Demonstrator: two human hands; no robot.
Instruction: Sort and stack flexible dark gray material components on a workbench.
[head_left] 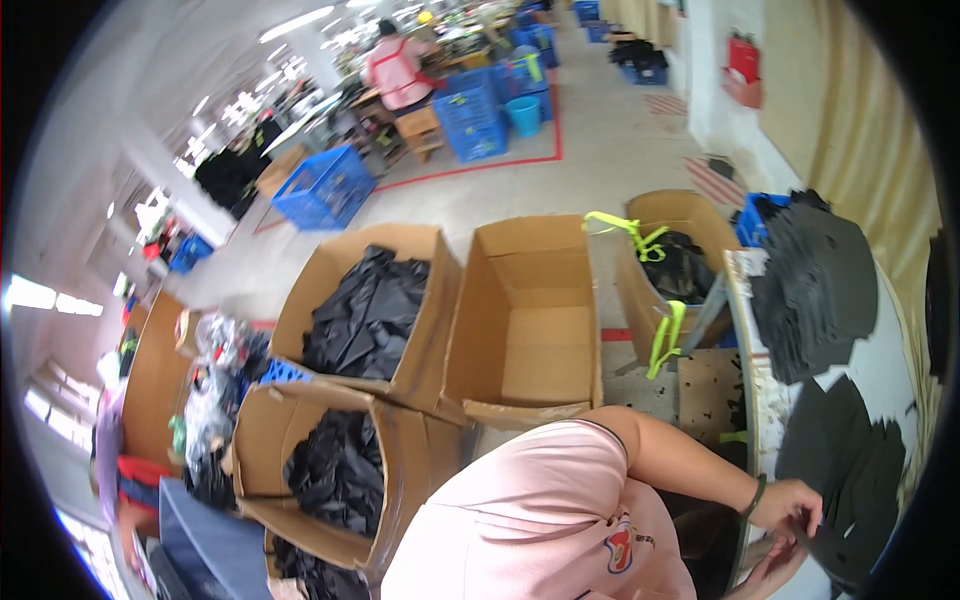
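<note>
Hands pinch a black fabric piece at the worktop's near edge.

The right hand (790, 505) closes its fingers on the black fabric piece (835, 555), lifting its edge off the white worktop (890, 350); the left hand (765, 578) sits just below, its grip impossible to tell. A stack of black pieces (810, 290) lies beyond, and an empty cardboard box (530, 320) stands on the floor alongside.

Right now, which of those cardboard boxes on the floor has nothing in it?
The middle box, open and showing its bare bottom. The box to its left and the one nearer the person hold black pieces; the right box holds dark material with yellow-green straps.
</note>
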